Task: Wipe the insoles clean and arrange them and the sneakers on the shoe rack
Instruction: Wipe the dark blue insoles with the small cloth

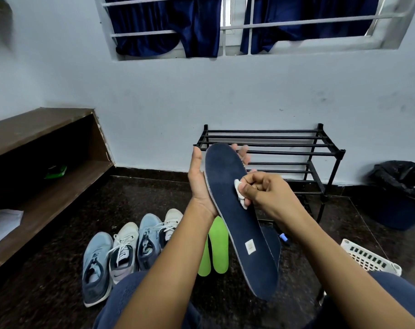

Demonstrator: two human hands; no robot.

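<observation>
My left hand [198, 180] holds a dark blue insole [237, 224] from behind, thumb on its left edge and fingertips showing past its top right. My right hand [263, 188] pinches a small white wipe [240, 192] against the insole's face. Two green insoles [217, 248] lie on the floor below, partly hidden by my arm. Another dark insole [271, 241] lies behind the held one. Several sneakers sit in a row on the floor: light blue ones [95, 264] [149, 241] and white ones [123, 250] [173, 222]. The black shoe rack [296, 153] stands bare against the wall.
A wooden shelf unit [47, 162] runs along the left wall with a green item [56, 172] and papers [2, 222]. A dark bin with a black liner [401, 193] stands at right. A white plastic basket [370, 257] sits near my right arm. A small blue-capped object [283, 237] lies on the floor.
</observation>
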